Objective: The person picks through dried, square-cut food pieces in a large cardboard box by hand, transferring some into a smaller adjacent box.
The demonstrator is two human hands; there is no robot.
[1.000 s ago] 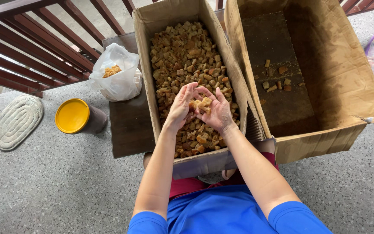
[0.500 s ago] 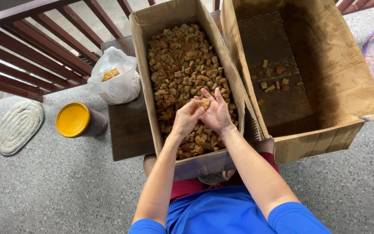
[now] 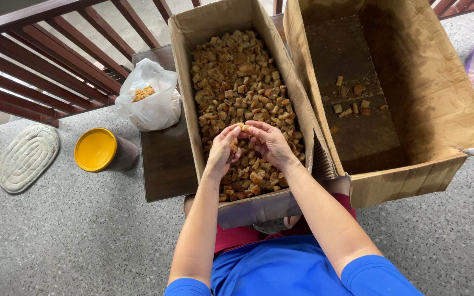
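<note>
Full box [image 3: 193,33] left of near-empty box [image 3: 429,93]; bag [image 3: 152,98] further left.

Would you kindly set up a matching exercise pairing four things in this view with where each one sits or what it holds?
Things:
1. narrow cardboard box
2. wide cardboard box
3. plastic bag
4. yellow-lidded jar

Descriptions:
A. on the floor near the oval mat
B. nearly empty, a few brown chunks
C. filled with brown chunks
D. knotted, on the dark board beside the railing

Pairs: 1-C, 2-B, 3-D, 4-A
</note>
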